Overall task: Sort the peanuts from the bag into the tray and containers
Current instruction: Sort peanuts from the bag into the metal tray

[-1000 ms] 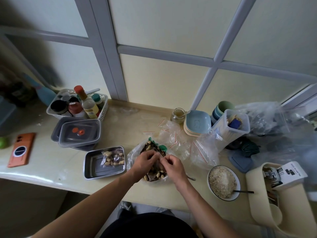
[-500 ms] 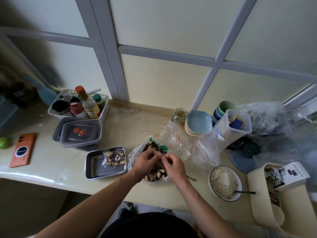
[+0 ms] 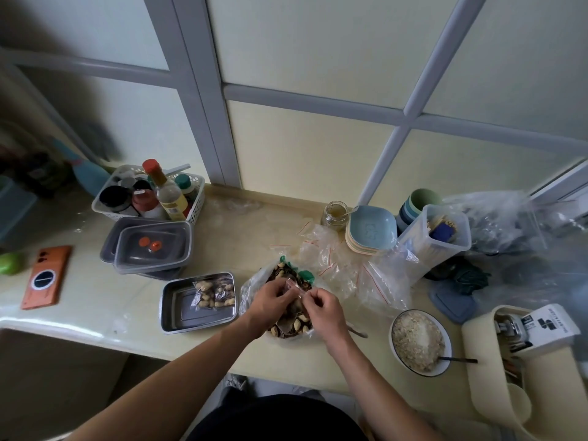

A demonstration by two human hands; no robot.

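Note:
An open plastic bag of peanuts lies on the counter in front of me. Over it, my left hand and my right hand each pinch one side of a small clear zip bag with a red strip. To the left stands a steel tray with two small filled bags of peanuts in its far right corner. Stacked lidded plastic containers stand behind the tray.
A pile of loose zip bags lies right of the peanut bag. A bowl of grain with a spoon is at the right. Stacked dishes, a jar, a bottle basket and an orange phone are around.
Both hands have lifted slightly from the peanut bag, and the small zip bag with the red strip now shows stretched between their fingertips.

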